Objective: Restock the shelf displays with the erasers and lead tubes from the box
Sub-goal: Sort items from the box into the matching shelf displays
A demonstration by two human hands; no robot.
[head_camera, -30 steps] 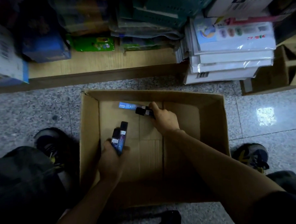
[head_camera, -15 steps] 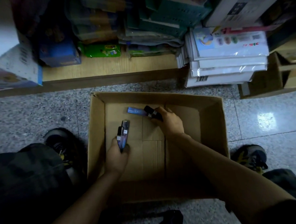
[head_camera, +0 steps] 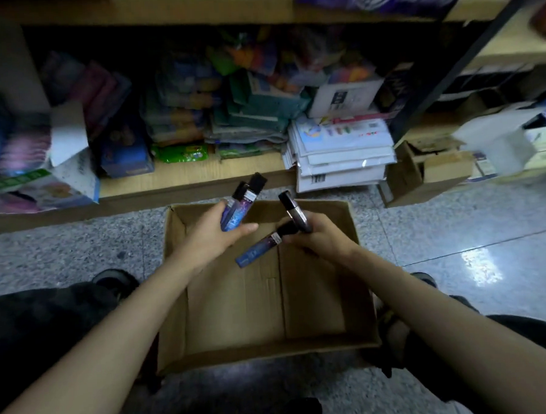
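Head view: left hand (head_camera: 211, 240), fingers (head_camera: 246, 228) curled round two lead tubes (head_camera: 243, 202); right hand (head_camera: 325, 240) clasping two more tubes (head_camera: 258, 251), both above the cardboard box (head_camera: 174, 275).

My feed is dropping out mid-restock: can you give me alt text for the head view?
The left hand grips two lead tubes and the right hand another two tubes above an open cardboard box on the floor. No other stock shows in the box; a low wooden shelf crowded with stationery stands behind it.
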